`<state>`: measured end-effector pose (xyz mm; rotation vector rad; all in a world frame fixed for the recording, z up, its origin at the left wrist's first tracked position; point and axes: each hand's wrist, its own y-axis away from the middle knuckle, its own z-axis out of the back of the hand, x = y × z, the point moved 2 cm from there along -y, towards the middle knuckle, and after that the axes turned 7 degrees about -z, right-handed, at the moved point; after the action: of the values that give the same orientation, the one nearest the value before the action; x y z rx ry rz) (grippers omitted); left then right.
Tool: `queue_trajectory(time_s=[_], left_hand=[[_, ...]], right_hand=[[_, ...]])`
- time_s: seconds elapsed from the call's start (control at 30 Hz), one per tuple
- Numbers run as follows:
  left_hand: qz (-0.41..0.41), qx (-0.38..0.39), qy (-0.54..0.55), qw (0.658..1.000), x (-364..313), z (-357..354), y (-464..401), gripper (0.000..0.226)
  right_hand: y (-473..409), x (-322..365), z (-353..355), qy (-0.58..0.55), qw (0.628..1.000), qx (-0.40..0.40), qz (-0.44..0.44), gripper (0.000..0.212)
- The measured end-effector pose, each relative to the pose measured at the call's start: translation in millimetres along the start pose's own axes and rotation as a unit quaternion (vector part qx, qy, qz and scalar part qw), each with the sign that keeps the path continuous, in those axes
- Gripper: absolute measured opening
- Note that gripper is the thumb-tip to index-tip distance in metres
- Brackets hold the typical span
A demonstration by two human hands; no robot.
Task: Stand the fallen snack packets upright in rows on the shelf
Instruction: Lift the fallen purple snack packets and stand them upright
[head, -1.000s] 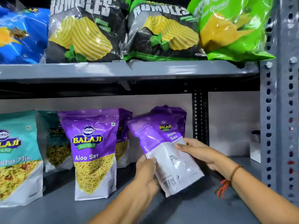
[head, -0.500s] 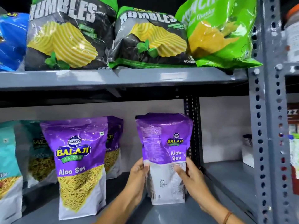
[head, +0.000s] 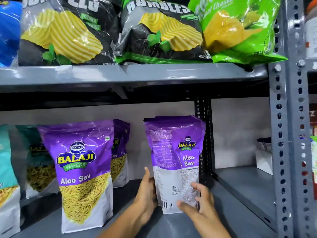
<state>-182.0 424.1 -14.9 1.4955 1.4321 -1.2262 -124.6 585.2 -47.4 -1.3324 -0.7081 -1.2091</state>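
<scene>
A purple Aloo Sev packet (head: pixel 173 152) stands upright on the grey lower shelf (head: pixel 171 227), its back label facing me. My left hand (head: pixel 145 194) presses against its lower left side. My right hand (head: pixel 197 201) holds its lower right corner with fingers over the front. Left of it another purple Aloo Sev packet (head: pixel 82 170) stands upright facing forward, with a third purple packet (head: pixel 121 152) upright behind it.
Teal snack packets (head: pixel 36 160) stand at the left of the lower shelf. The upper shelf (head: pixel 133 74) carries black chip bags (head: pixel 68 31) and a green bag (head: pixel 236 30). A perforated grey upright (head: pixel 289 134) bounds the right; a black upright (head: pixel 205 141) stands behind the held packet.
The tilted packet was turned upright and set down on the shelf. Both hands slid down to its lower sides, and the view moved closer.
</scene>
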Motion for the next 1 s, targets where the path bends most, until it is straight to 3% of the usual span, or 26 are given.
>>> queue_trajectory(time_s=[0.1, 0.27, 0.37, 0.43, 0.5, 0.57, 0.67, 0.83, 1.0], left_hand=[[-0.038, -0.038, -0.072, 0.996, 1.9, -5.4, 10.5, 0.071], [-0.098, -0.125, -0.143, 0.977, 9.1, -6.4, 26.6, 0.057], [-0.133, -0.153, -0.181, 0.962, 11.4, -4.9, 27.9, 0.031], [-0.139, -0.161, -0.183, 0.96, 7.3, -1.2, 22.7, 0.017], [-0.109, -0.112, -0.135, 0.978, 1.4, -0.1, 13.4, 0.03], [-0.07, -0.037, -0.095, 0.992, -2.5, -0.7, 5.9, 0.048], [-0.038, 0.035, -0.135, 0.989, 1.2, 2.2, 1.9, 0.074], [-0.072, 0.071, -0.141, 0.985, 15.4, 9.8, -1.2, 0.079], [-0.127, -0.01, -0.169, 0.977, 25.8, 7.6, -2.0, 0.067]], right_hand=[[-6.7, 7.1, 1.8, 0.003, 1.0, 0.006, -0.013, 0.069], [-21.4, 17.7, 10.6, -0.027, 0.993, 0.114, -0.031, 0.089], [-32.7, 15.4, 16.6, 0.027, 0.997, 0.072, -0.032, 0.091], [-36.4, 12.5, 20.8, -0.01, 0.998, 0.058, -0.039, 0.086], [-40.9, 8.4, 26.2, -0.06, 0.994, 0.07, -0.051, 0.076], [-45.5, 4.7, 31.6, -0.097, 0.991, 0.078, -0.048, 0.05], [-48.6, 0.2, 39.1, -0.079, 0.995, 0.044, -0.037, 0.029], [-48.2, 2.3, 39.7, -0.062, 0.994, 0.084, -0.038, 0.033], [-58.6, 3.1, 39.1, -0.041, 0.99, 0.115, -0.065, 0.021]])
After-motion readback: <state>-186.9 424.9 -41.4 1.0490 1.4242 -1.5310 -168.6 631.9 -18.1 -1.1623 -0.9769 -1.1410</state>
